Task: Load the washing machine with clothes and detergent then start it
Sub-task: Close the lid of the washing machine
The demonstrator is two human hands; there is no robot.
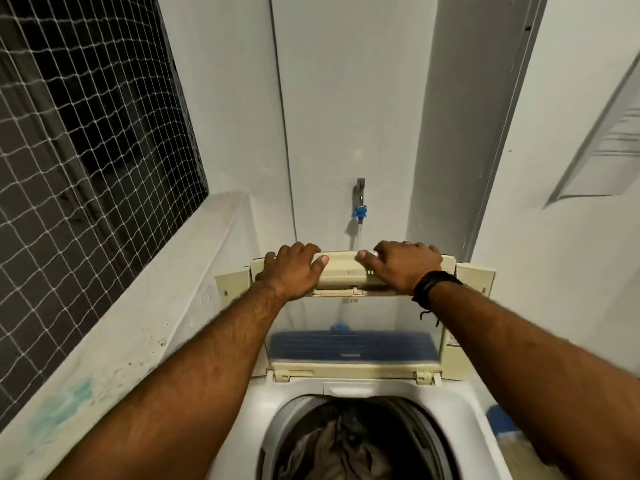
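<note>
The washing machine point(374, 403) stands open, with clothes point(349, 448) in its tub. Its lid point(349, 271) is folded up at the back — the left hand point(294, 271) and right hand point(403, 265) both grasp its top edge. A tap point(360, 199) sits on the wall above the lid.

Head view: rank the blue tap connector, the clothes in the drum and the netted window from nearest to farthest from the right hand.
From the right hand:
1. Blue tap connector, just above on the wall.
2. Clothes, below in the drum.
3. Netted window, far left.
</note>
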